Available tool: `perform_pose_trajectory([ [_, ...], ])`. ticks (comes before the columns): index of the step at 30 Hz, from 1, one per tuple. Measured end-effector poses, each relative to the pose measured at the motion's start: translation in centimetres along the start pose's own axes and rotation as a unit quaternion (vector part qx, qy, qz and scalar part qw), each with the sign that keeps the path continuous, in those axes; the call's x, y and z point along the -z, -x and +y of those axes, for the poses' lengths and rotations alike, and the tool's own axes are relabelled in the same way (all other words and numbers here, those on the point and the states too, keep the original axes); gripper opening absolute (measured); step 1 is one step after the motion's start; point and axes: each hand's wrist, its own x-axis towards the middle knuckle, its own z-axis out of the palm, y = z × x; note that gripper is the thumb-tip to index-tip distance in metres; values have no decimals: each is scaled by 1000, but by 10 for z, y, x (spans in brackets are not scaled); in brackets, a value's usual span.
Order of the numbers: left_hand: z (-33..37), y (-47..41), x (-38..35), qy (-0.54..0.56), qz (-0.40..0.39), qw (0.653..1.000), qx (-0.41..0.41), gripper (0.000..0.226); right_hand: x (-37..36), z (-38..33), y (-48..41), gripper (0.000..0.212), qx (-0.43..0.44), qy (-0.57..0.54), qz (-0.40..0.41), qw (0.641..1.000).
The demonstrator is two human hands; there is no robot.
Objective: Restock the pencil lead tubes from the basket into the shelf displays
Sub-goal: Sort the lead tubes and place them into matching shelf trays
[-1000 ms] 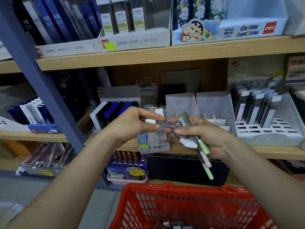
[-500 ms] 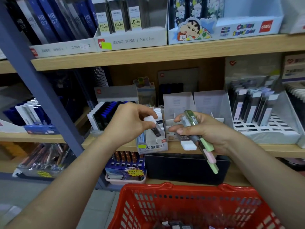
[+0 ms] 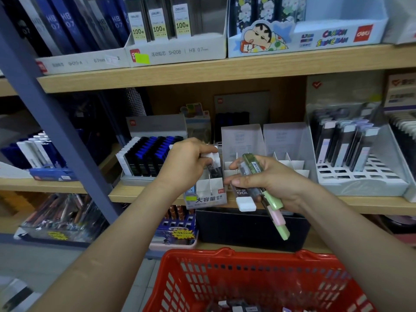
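Three wooden shelf boards of a shelving unit [image 3: 225, 66] spanned the view, and a blue-grey steel upright [image 3: 56, 136] crossed them at a slant on the left. A red plastic basket [image 3: 202, 278] sat below, in front of the lowest board. Several loose tubes [image 3: 236, 308] lay in its bottom.

On the middle board, four displays stood side by side. From left to right these were:
- a tray of blue-capped tubes [image 3: 148, 158];
- a small white display box [image 3: 209, 195];
- a translucent divided display [image 3: 288, 140];
- a grey tiered rack [image 3: 360, 183] holding dark tubes upright.

A black bin [image 3: 247, 226] stood on the board beneath.

The left hand [image 3: 189, 165] pinched the white cap of a single lead tube [image 3: 215, 171] between thumb and fingers. This tube was near upright, and its lower end sat inside the top of the small white display box. The exact compartment could not be determined.

The right hand [image 3: 276, 183] was clenched round a bundle of tubes [image 3: 252, 167]. It was held just right of the box, above the front edge of the middle board. An olive-green tube pointed up out of the grip. A dark tube with a white cap [image 3: 246, 204] pointed down. Three pastel caps [image 3: 279, 218], green, pink and green, projected below the palm.
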Motion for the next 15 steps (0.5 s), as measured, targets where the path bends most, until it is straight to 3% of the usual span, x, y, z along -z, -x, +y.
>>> perform_pose_trajectory([
  [5, 0, -3, -7, 19, 37, 998, 42, 29, 5, 1, -3, 42, 2, -9, -2, 1000],
  [10, -2, -5, -9, -3, 8, 999, 31, 27, 7, 2, -5, 45, 2, -29, 10, 1000],
  [15, -2, -6, -8, -60, -25, 998, -1, 37, 7, 2, -7, 30, 0, -35, 37, 999],
])
